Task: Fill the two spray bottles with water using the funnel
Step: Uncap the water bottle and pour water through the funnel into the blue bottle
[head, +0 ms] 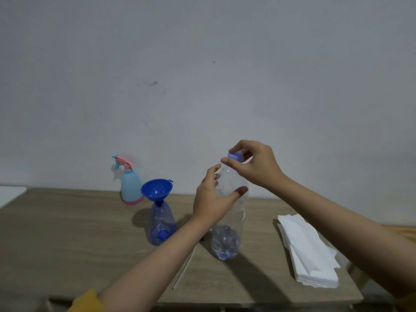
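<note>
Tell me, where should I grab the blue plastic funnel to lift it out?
Pinch the wide round rim of the blue plastic funnel from above. Its narrow stem is tucked down inside the neck of the clear blue bottle, so only the open bowl on top is free to hold.

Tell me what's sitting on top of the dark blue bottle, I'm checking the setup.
A blue funnel sits in the blue spray bottle neck. Its spout tip is hidden inside the neck.

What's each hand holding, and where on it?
Left hand grips the clear water bottle round its upper body. Right hand pinches the bottle's blue cap at the top.
</note>
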Action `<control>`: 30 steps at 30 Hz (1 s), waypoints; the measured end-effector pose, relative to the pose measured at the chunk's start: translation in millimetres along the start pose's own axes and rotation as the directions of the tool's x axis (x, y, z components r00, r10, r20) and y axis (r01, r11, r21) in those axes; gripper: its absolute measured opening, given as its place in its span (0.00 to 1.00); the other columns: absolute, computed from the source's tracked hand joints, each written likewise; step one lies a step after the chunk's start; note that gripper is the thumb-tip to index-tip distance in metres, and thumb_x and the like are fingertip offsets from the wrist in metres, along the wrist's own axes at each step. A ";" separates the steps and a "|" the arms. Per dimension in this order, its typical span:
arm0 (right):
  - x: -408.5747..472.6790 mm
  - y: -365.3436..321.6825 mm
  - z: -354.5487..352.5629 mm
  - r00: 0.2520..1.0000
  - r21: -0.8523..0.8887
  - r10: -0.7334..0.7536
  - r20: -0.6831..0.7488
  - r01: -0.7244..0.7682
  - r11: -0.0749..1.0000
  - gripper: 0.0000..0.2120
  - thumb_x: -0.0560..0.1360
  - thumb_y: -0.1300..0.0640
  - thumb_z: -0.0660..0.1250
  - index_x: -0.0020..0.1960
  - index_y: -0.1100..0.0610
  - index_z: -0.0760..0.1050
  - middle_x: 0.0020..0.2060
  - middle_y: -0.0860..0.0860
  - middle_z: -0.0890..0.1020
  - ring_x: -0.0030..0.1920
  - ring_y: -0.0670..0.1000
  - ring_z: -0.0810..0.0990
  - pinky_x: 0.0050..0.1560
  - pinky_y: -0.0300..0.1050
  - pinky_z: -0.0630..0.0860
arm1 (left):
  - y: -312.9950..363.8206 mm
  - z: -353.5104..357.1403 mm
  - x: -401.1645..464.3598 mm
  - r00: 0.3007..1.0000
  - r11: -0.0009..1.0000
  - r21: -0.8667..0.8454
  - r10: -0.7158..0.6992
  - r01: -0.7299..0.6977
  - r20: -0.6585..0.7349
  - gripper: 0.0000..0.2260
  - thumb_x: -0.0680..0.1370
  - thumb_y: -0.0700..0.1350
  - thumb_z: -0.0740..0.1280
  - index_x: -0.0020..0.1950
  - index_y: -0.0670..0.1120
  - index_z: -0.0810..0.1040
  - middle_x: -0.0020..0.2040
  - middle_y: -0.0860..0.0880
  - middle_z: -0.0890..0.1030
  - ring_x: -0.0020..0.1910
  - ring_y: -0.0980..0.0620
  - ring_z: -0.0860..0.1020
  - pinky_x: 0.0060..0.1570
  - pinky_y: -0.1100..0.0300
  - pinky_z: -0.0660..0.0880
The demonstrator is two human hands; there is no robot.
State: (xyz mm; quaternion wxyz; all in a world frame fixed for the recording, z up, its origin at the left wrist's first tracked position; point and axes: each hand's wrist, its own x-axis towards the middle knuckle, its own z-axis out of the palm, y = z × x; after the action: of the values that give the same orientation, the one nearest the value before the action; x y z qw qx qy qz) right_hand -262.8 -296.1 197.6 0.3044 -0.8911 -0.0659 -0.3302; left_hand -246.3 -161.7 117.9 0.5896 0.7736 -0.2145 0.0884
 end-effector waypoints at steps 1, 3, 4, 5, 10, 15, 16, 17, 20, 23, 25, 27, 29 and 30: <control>1.7 -2.3 -2.3 1.000 0.007 0.020 0.000 -0.020 1.000 0.13 0.67 0.46 0.76 0.44 0.54 0.81 0.34 0.50 0.82 0.34 0.46 0.80 0.37 0.36 0.76 | 3.0 1.7 0.5 1.000 1.000 -0.005 0.003 -0.003 0.003 0.33 0.66 0.60 0.75 0.67 0.55 0.67 0.62 0.54 0.75 0.58 0.56 0.74 0.57 0.60 0.74; 5.1 -4.5 -6.2 0.999 0.023 0.046 0.022 -0.046 0.999 0.11 0.67 0.48 0.77 0.42 0.55 0.82 0.32 0.50 0.81 0.32 0.45 0.78 0.34 0.33 0.73 | 5.8 4.0 1.2 1.000 1.000 -0.028 -0.007 0.007 -0.013 0.30 0.67 0.59 0.75 0.65 0.53 0.69 0.61 0.52 0.76 0.56 0.54 0.76 0.53 0.61 0.75; 6.6 -4.7 -7.8 0.998 0.030 0.044 0.040 -0.045 0.999 0.11 0.67 0.49 0.77 0.42 0.55 0.83 0.32 0.50 0.82 0.32 0.44 0.78 0.34 0.31 0.73 | 6.1 4.2 1.7 1.000 0.999 -0.045 -0.013 0.012 -0.021 0.29 0.67 0.57 0.75 0.64 0.53 0.70 0.60 0.52 0.76 0.55 0.54 0.77 0.52 0.62 0.76; 8.1 -4.1 -9.0 0.997 0.044 0.040 0.063 -0.043 0.998 0.10 0.66 0.50 0.77 0.42 0.55 0.83 0.33 0.49 0.82 0.33 0.44 0.79 0.34 0.30 0.73 | 5.3 3.8 2.5 1.000 0.998 -0.055 -0.013 0.012 -0.024 0.28 0.67 0.57 0.76 0.63 0.53 0.70 0.59 0.52 0.76 0.55 0.53 0.77 0.51 0.62 0.76; 16.9 -0.2 -23.4 0.958 0.147 0.001 0.288 -0.045 0.988 0.08 0.69 0.59 0.76 0.48 0.56 0.83 0.43 0.50 0.85 0.44 0.47 0.83 0.49 0.40 0.80 | 2.7 0.8 2.2 1.000 0.998 -0.059 0.000 0.000 -0.008 0.28 0.67 0.56 0.76 0.64 0.53 0.70 0.60 0.52 0.77 0.55 0.54 0.77 0.53 0.61 0.77; 24.2 -7.8 -34.0 0.873 0.256 -0.023 0.488 -0.118 0.960 0.17 0.72 0.69 0.70 0.58 0.56 0.77 0.50 0.52 0.84 0.56 0.44 0.82 0.58 0.41 0.77 | 4.1 4.2 0.7 1.000 0.998 -0.064 0.004 -0.004 -0.001 0.28 0.68 0.55 0.75 0.64 0.53 0.70 0.62 0.51 0.76 0.57 0.53 0.77 0.53 0.62 0.76; 25.7 -11.7 -32.7 0.879 0.165 -0.031 0.476 -0.054 0.985 0.18 0.72 0.64 0.72 0.60 0.53 0.75 0.51 0.49 0.83 0.56 0.42 0.80 0.57 0.39 0.76 | 3.9 4.4 0.6 1.000 0.998 -0.067 0.001 -0.001 -0.001 0.27 0.68 0.55 0.75 0.64 0.53 0.70 0.63 0.51 0.76 0.57 0.53 0.76 0.54 0.61 0.76; 27.2 -15.7 -31.4 0.893 0.025 -0.045 0.448 0.038 0.999 0.21 0.71 0.56 0.74 0.62 0.51 0.75 0.52 0.46 0.81 0.56 0.41 0.79 0.56 0.38 0.75 | 3.2 4.3 0.7 1.000 0.998 -0.068 -0.005 0.005 -0.002 0.27 0.68 0.56 0.75 0.64 0.53 0.70 0.63 0.52 0.76 0.57 0.53 0.76 0.54 0.61 0.76; 30.2 -26.0 -29.1 0.942 -0.332 0.005 0.336 0.114 0.936 0.26 0.66 0.38 0.73 0.55 0.55 0.78 0.44 0.47 0.80 0.45 0.47 0.78 0.45 0.42 0.75 | 2.3 3.6 -0.6 1.000 0.999 -0.050 -0.007 0.006 -0.009 0.26 0.68 0.57 0.75 0.62 0.55 0.69 0.63 0.53 0.76 0.58 0.54 0.76 0.54 0.61 0.76; 34.8 -28.1 -26.9 0.928 -0.395 0.070 0.365 0.086 0.915 0.20 0.69 0.44 0.73 0.41 0.63 0.80 0.35 0.53 0.81 0.36 0.51 0.77 0.36 0.46 0.73 | 1.9 3.7 -1.9 1.000 0.999 -0.037 0.018 -0.018 -0.011 0.27 0.68 0.57 0.75 0.62 0.54 0.70 0.63 0.53 0.76 0.57 0.54 0.77 0.53 0.62 0.76; 37.0 -30.4 -27.5 0.910 -0.379 0.070 0.408 0.099 0.920 0.16 0.70 0.48 0.74 0.39 0.63 0.80 0.34 0.55 0.82 0.34 0.51 0.76 0.35 0.45 0.73 | 1.6 3.4 -1.4 1.000 0.999 -0.039 0.019 -0.019 -0.011 0.28 0.67 0.58 0.75 0.64 0.53 0.70 0.63 0.53 0.76 0.57 0.54 0.77 0.52 0.62 0.76; 38.7 -32.5 -29.6 0.890 -0.373 0.056 0.452 0.132 0.919 0.13 0.71 0.50 0.74 0.40 0.61 0.81 0.34 0.53 0.82 0.35 0.51 0.77 0.36 0.45 0.73 | 0.3 2.7 -0.8 1.000 0.999 -0.043 0.019 -0.020 -0.016 0.29 0.67 0.58 0.75 0.64 0.53 0.70 0.63 0.54 0.76 0.56 0.54 0.77 0.52 0.62 0.76; 41.1 -32.2 -32.0 0.869 -0.354 0.029 0.493 0.170 0.920 0.10 0.71 0.52 0.73 0.46 0.59 0.82 0.38 0.51 0.83 0.39 0.50 0.78 0.40 0.43 0.75 | -0.6 2.3 -0.8 1.000 0.999 -0.049 0.021 -0.022 -0.014 0.29 0.67 0.58 0.75 0.64 0.53 0.70 0.62 0.54 0.76 0.56 0.54 0.77 0.52 0.61 0.77; 42.3 -30.6 -33.4 0.859 -0.338 0.017 0.512 0.184 0.923 0.10 0.71 0.54 0.73 0.49 0.59 0.83 0.42 0.51 0.84 0.41 0.50 0.79 0.43 0.42 0.75 | -0.8 2.4 -1.1 1.000 0.999 -0.051 0.020 -0.021 -0.012 0.29 0.67 0.58 0.75 0.64 0.54 0.69 0.62 0.54 0.76 0.56 0.54 0.77 0.52 0.61 0.77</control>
State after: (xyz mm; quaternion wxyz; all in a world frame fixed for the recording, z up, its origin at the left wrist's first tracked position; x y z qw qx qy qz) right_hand -258.2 -294.6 259.4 0.0856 -0.9837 -0.1183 -0.1046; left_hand -247.2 -163.5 116.1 0.6094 0.7557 -0.2211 0.0936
